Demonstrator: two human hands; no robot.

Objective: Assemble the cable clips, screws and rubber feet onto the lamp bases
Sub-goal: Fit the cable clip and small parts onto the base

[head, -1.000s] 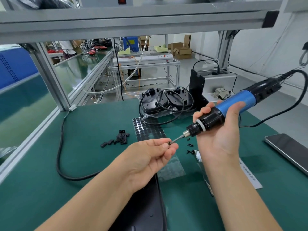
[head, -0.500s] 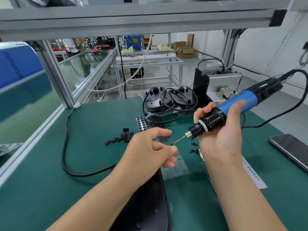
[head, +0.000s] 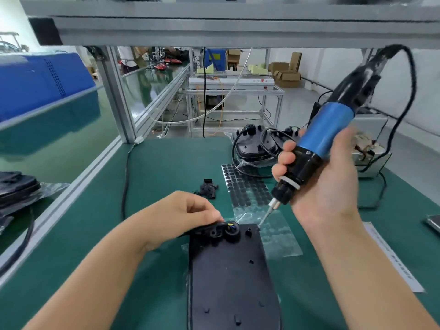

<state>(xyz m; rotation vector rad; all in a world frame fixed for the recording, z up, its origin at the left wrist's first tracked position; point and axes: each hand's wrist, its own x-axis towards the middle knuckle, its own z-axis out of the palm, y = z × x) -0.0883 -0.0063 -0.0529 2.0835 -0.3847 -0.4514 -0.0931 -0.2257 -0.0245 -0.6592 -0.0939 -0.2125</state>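
Note:
A black lamp base (head: 232, 279) lies upside down on the green mat in front of me. My left hand (head: 183, 215) rests at its far left corner, fingers curled against the cable entry where coloured wires show; whether it pinches anything there is hidden. My right hand (head: 326, 186) grips a blue and black electric screwdriver (head: 316, 144), tilted, its bit tip just past the base's far right corner. A sheet of black rubber feet (head: 242, 184) lies behind the base, and a small pile of black cable clips (head: 208, 188) lies to its left.
Two more lamp bases with coiled cables (head: 259, 144) sit at the back of the mat beside a grey metal box (head: 371, 148). A black power cable (head: 123, 184) runs along the left. A paper strip (head: 392, 260) and a phone edge (head: 434, 222) lie at right.
My left hand has left the screwdriver bit and dropped to the lamp base's far left corner. The screwdriver has tipped more upright, its bit lowered toward the base's far right corner.

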